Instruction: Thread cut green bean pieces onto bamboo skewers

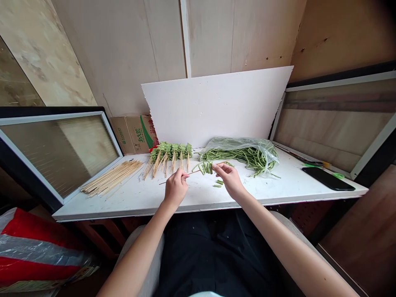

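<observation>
White table (145, 202) bearing sticks (113, 178) at left — left hand (176, 187) gripping skewer (194, 171), right hand (229, 180) pinching bean pieces (206, 168) on it.

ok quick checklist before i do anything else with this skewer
1. Left hand gripping the skewer: ok.
2. Right hand up at the threaded beans: ok.
3. Skewer point clear of the right fingers: cannot tell, too small and partly hidden by the hand.
4. Loose pieces within reach: ok, a few lie on the table beside the right hand.
5. Spare skewers at hand: ok, a pile lies on the left.
6. Phone away from the work: ok, at the table's right end.
</observation>
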`<control>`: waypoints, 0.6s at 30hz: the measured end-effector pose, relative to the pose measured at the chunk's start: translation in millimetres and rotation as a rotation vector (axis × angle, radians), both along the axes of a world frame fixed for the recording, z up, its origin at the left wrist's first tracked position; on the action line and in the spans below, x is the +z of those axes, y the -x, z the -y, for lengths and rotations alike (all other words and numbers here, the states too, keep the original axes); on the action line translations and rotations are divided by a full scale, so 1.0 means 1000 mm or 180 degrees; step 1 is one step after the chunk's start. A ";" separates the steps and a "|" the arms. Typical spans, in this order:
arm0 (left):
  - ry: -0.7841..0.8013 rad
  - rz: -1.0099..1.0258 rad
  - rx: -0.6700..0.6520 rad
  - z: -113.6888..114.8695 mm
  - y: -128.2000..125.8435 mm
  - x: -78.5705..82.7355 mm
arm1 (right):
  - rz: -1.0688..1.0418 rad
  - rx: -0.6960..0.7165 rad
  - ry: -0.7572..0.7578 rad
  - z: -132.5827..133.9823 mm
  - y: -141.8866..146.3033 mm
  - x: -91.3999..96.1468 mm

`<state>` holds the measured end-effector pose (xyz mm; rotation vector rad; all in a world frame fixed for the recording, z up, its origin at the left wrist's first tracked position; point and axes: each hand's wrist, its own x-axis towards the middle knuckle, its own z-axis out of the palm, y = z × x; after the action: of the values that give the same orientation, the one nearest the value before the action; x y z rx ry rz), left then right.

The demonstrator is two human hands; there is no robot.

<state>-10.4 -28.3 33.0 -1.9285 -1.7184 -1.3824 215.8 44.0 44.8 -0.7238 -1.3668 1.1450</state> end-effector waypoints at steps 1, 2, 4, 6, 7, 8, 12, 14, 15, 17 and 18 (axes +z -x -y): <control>0.0056 0.0058 0.0010 -0.002 0.003 0.000 | 0.0103 0.0060 -0.0109 -0.002 -0.004 0.001; 0.0116 0.0110 0.0025 -0.004 0.007 0.001 | 0.0242 0.0102 -0.0234 -0.005 -0.009 0.001; 0.0215 0.0190 0.0068 -0.007 0.014 0.001 | 0.0638 0.0137 -0.0519 -0.015 -0.021 -0.003; 0.0279 0.0232 0.0085 -0.009 0.019 0.002 | 0.1211 0.0164 -0.0869 -0.029 -0.034 -0.011; 0.0300 0.0245 0.0076 -0.010 0.021 0.002 | 0.1565 0.0188 -0.1049 -0.036 -0.040 -0.017; 0.0317 0.0254 0.0061 -0.011 0.021 0.002 | 0.1901 0.0185 -0.1208 -0.042 -0.045 -0.023; 0.0371 0.0275 -0.0007 -0.011 0.021 0.000 | 0.2619 0.0144 -0.1472 -0.058 -0.053 -0.046; 0.0401 0.0261 -0.0042 -0.011 0.019 0.000 | 0.2671 0.0130 -0.1462 -0.059 -0.051 -0.051; 0.0416 0.0250 -0.0060 -0.011 0.019 0.000 | 0.2647 0.0130 -0.1454 -0.058 -0.050 -0.051; 0.0432 0.0231 -0.0078 -0.011 0.019 0.001 | 0.2503 0.0150 -0.1450 -0.054 -0.048 -0.047; 0.0431 0.0225 -0.0082 -0.011 0.018 0.001 | 0.2384 0.0157 -0.1434 -0.052 -0.047 -0.043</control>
<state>-28.8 -17.5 34.1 -2.0003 -1.8712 -1.3922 262.9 96.4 2.1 -0.8186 -2.1864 0.5582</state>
